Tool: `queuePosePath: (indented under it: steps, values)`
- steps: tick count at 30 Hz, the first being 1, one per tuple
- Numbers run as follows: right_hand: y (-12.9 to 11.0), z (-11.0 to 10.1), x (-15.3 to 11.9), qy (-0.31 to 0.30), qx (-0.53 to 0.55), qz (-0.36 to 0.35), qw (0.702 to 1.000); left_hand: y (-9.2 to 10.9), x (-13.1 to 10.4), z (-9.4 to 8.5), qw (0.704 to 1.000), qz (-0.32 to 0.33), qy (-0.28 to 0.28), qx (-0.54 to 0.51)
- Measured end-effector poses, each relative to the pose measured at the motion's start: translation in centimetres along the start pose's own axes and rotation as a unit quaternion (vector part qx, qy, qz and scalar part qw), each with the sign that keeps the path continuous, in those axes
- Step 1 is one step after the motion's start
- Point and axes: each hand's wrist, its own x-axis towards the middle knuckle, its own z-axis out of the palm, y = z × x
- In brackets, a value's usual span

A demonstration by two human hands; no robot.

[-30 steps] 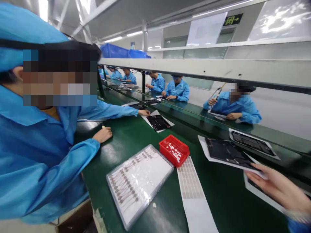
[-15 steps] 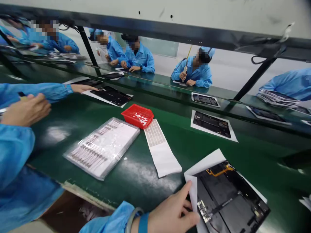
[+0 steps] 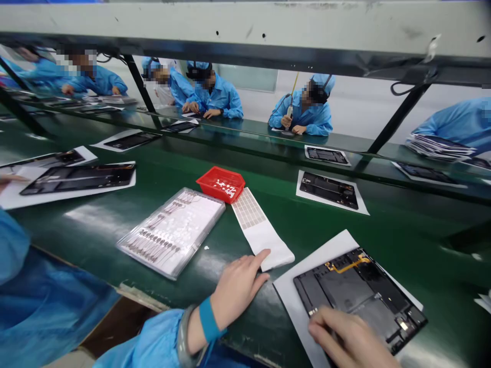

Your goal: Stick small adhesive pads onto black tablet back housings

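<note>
My left hand (image 3: 238, 286), with a blue wrist band, lies at the near end of the white sticker sheet (image 3: 268, 245). Its forefinger and thumb are apart, the forefinger at the sheet's edge; the hand looks open. Over the near edge of an opened tablet housing (image 3: 356, 291) is my right hand (image 3: 345, 337), fingers bent together; whatever is in them, if anything, is hidden. The black housing, with an orange flex cable (image 3: 351, 266), rests on white paper (image 3: 286, 286).
Left of the sheet is a clear case (image 3: 169, 235) of small wired parts. A red tray (image 3: 220, 184) holds white bits. More tablet housings (image 3: 328, 190) lie on the green bench (image 3: 261, 176). A neighbour's sleeve (image 3: 11, 245) is at left; co-workers sit opposite.
My left hand has left the paper under the housing and moved left to the sticker sheet. My right hand has come into view over the housing. The neighbour's arms have drawn back left.
</note>
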Motion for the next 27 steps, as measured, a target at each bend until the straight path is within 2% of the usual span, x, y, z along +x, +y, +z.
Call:
queuePosePath:
  steps: [3,5,6,8,10,12,14,16,19,22,27]
  values:
    - [-1.5,0.8,3.6,0.007,0.017,-0.023,1.000,0.3,1.0,0.0,0.989,-0.042,-0.003,-0.139]
    - [-1.7,1.6,5.2,-0.042,0.121,0.019,0.992,0.6,1.3,-0.4,0.983,-0.056,0.002,-0.175]
    - [-1.6,2.0,5.8,-0.073,0.194,0.049,0.977,0.8,1.4,-0.7,0.981,-0.063,0.002,-0.186]
    - [-1.5,2.7,6.7,-0.110,0.340,0.093,0.929,1.0,1.4,-1.2,0.968,-0.086,-0.006,-0.237]
    - [-1.6,3.2,7.3,-0.095,0.439,0.097,0.888,1.1,1.1,-1.5,0.949,-0.106,-0.020,-0.297]
    - [-1.9,3.6,7.7,-0.062,0.481,0.085,0.871,1.1,0.7,-1.5,0.944,-0.100,-0.016,-0.315]
    - [-2.2,3.9,8.0,-0.030,0.484,0.078,0.871,1.1,0.1,-1.4,0.969,-0.050,0.032,-0.238]
    - [-2.5,4.1,8.2,-0.013,0.466,0.073,0.882,1.2,-0.5,-1.3,0.989,0.023,0.107,-0.104]
    - [-2.7,4.4,8.3,0.003,0.426,0.054,0.903,1.6,-1.0,-1.5,0.975,0.119,0.185,0.031]
    - [-2.9,4.4,8.3,0.019,0.401,0.031,0.915,1.7,-1.0,-1.5,0.973,0.154,0.174,0.003]
    - [-3.1,4.4,8.4,-0.025,0.417,0.041,0.907,0.9,-1.0,-1.2,0.980,0.098,0.123,-0.121]
